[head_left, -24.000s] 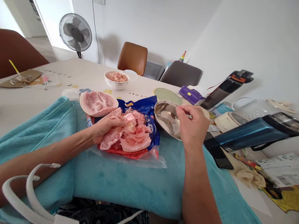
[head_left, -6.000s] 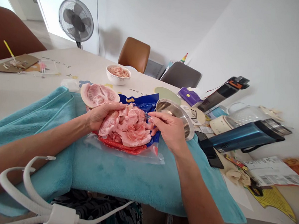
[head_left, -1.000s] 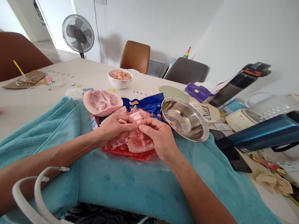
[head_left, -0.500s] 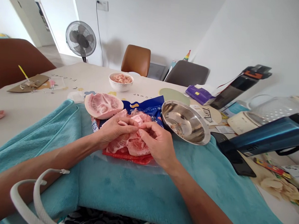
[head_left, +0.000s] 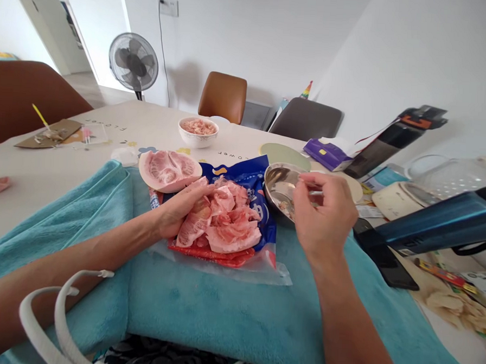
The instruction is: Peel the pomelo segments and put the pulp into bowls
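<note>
In my left hand (head_left: 179, 210) is a pink pomelo segment (head_left: 194, 225), held between thumb and fingers above the heap of peeled membrane and rind (head_left: 236, 233). That heap lies on a blue and red plastic bag (head_left: 270, 235). My right hand (head_left: 326, 213) is over the near right side of the steel bowl (head_left: 277, 186), fingertips pinched together; what is between them is too small to make out. Small scraps lie in the bowl. A hollow pomelo rind half (head_left: 168, 172) rests at the bag's far left corner.
A white bowl of pomelo flesh (head_left: 198, 131) stands further back. A teal towel (head_left: 220, 311) covers the near table. To the right are a blue bottle (head_left: 440, 222), a phone (head_left: 389, 260), a dark bottle (head_left: 385, 143) and a purple tissue pack (head_left: 326, 154).
My right hand has left the segment and moved right, over the steel bowl. My left hand has stayed over the heap with the segment, its fingers straighter.
</note>
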A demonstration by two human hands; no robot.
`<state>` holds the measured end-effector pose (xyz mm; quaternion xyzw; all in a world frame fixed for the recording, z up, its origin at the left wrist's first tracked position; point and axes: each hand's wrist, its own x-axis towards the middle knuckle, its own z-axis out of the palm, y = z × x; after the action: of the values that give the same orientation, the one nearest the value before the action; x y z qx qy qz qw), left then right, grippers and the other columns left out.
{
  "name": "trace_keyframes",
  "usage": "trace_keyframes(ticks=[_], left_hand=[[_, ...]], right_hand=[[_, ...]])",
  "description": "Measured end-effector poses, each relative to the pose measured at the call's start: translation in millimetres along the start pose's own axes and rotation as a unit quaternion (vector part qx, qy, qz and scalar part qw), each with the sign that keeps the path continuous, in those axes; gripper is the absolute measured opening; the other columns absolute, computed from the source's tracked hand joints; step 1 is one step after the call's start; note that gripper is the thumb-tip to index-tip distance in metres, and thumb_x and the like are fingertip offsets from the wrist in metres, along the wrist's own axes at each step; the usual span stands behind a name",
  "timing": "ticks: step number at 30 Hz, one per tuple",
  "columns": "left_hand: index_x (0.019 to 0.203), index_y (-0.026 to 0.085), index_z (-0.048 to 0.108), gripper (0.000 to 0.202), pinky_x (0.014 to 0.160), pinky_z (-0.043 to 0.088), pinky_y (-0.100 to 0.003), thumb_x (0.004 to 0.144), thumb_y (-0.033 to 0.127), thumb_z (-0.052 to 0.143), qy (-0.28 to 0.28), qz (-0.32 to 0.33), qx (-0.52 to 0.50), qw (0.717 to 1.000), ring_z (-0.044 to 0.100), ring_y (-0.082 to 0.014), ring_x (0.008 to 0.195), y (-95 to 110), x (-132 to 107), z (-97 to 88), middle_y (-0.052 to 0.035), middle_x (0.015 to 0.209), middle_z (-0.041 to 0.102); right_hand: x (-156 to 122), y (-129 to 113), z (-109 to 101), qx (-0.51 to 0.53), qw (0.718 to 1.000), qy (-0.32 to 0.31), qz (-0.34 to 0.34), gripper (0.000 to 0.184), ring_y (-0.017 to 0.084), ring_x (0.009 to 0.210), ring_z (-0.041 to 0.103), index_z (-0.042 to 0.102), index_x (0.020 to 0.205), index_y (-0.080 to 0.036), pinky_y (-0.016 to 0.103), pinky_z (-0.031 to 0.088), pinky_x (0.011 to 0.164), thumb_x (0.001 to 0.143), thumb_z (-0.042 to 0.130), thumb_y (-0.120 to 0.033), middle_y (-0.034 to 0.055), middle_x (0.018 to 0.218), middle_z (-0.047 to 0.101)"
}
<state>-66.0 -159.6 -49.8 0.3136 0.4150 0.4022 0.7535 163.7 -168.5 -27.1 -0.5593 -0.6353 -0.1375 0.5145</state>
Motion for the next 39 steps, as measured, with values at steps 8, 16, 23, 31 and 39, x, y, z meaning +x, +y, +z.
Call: trace_keyframes(ticks=[8, 16, 23, 31, 39], left_hand=[[0.095, 0.016, 0.071, 0.023, 0.048, 0.05, -0.018, 0.089, 0.036, 0.06, -0.028, 0.012, -0.011, 0.999, 0.052, -0.008, 0.04, 0.3, -1.3, -1.7, 0.0048, 0.046, 0.053], [0.099, 0.017, 0.071, 0.031, 0.061, 0.056, -0.025, 0.095, 0.039, 0.049, -0.069, 0.0, -0.027, 0.997, 0.064, -0.0126, 0.056, 2.0, -2.8, 0.6, -0.0034, 0.066, 0.069], [0.099, 0.016, 0.072, 0.028, 0.064, 0.054, -0.021, 0.091, 0.039, 0.057, -0.066, 0.067, 0.037, 0.995, 0.064, -0.012, 0.061, -0.8, -6.7, 2.8, 0.0013, 0.056, 0.061], [0.104, 0.018, 0.072, 0.036, 0.071, 0.052, -0.021, 0.084, 0.047, 0.064, -0.042, 0.128, 0.1, 0.986, 0.064, -0.0122, 0.077, -5.2, -5.8, -1.0, -0.0055, 0.095, 0.07], [0.09, 0.014, 0.068, 0.027, 0.077, 0.05, -0.024, 0.079, 0.038, 0.071, -0.085, 0.16, 0.105, 0.978, 0.062, -0.0144, 0.082, -4.9, -2.5, -2.7, -0.0035, 0.085, 0.065]], right_hand=[[0.7, 5.3, 1.2, -0.019, 0.999, 0.002, -0.032, 0.016, 0.027, 0.111, 0.061, 0.07, 0.092, -0.022, 0.045, 0.052, 0.092, 0.089, 0.055, -0.026, 0.0121, 0.118, 0.064], [-32.1, -52.5, 9.9, 0.232, 0.929, -0.287, 0.042, 0.017, 0.02, 0.093, 0.066, 0.069, 0.097, -0.023, 0.034, 0.053, 0.083, 0.092, 0.054, -0.028, 0.0059, 0.101, 0.072], [-37.3, -54.6, 21.6, 0.343, 0.833, -0.366, 0.233, 0.031, 0.01, 0.053, 0.054, 0.062, 0.072, -0.019, 0.025, 0.044, 0.053, 0.084, 0.063, -0.047, -0.0031, 0.062, 0.06], [-37.0, -60.9, 20.8, 0.443, 0.701, -0.414, 0.375, 0.022, 0.012, 0.052, 0.06, 0.058, 0.068, -0.019, 0.025, 0.051, 0.052, 0.075, 0.071, -0.035, -0.001, 0.061, 0.066], [-37.7, -61.6, 19.7, 0.477, 0.737, -0.297, 0.374, 0.017, 0.015, 0.064, 0.066, 0.063, 0.068, -0.02, 0.033, 0.058, 0.07, 0.073, 0.073, -0.032, -0.0002, 0.066, 0.068]])
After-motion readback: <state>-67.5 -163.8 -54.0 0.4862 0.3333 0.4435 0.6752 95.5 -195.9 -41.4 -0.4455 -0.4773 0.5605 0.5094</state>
